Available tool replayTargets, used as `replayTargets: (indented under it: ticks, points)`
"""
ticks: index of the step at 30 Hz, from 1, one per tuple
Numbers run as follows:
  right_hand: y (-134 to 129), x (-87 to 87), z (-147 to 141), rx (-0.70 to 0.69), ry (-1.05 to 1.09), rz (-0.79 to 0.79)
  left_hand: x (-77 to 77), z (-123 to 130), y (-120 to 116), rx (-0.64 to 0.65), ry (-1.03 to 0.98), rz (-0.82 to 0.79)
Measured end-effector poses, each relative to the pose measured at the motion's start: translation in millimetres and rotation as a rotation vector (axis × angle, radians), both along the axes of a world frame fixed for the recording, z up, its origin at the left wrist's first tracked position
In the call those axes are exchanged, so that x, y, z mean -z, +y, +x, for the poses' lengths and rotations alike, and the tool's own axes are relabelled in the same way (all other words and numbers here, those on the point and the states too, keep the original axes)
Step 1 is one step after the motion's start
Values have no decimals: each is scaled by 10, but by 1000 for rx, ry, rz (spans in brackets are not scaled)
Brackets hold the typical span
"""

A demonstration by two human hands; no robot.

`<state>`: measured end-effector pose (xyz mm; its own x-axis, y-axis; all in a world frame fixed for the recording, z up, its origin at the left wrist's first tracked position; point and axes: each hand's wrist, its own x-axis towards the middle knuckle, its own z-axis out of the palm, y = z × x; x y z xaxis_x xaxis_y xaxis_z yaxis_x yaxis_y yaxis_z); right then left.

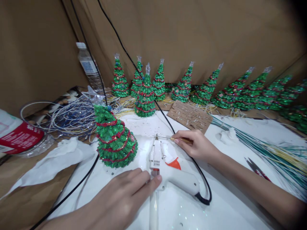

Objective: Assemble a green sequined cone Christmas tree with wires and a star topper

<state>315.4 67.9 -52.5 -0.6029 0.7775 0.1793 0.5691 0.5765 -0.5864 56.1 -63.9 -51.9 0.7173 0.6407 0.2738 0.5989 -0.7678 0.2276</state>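
A white hot glue gun [181, 179] with an orange trigger lies on its side on the white work surface [223, 204], its nozzle facing away from me. A glue stick [153, 207] extends from its rear. My left hand [122, 191] grips the rear of the gun body, fingers curled and thumb against it. In my right hand [200, 145] is a thin metal pick with a wooden handle [185, 140], pinched between thumb and fingers. The pick's tip is at the nozzle. Left of the gun stands a green beaded Christmas tree [115, 140] with red garland and a clear star.
Several similar trees [145, 95] line the back. A pitted cardboard piece [190, 116] lies before them. Scissors [256, 167] and bundled green wires [266, 150] are at right. Tangled wires [72, 111], a red-labelled bottle [21, 137] and a water bottle [90, 67] are at left. A black cord [83, 179] crosses the surface.
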Motion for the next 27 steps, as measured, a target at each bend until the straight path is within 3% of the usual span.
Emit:
replayTargets:
  ticks: [27]
  points:
    - [33, -28, 29, -23, -27, -32, -13, -6, -11, -11, 18, -5]
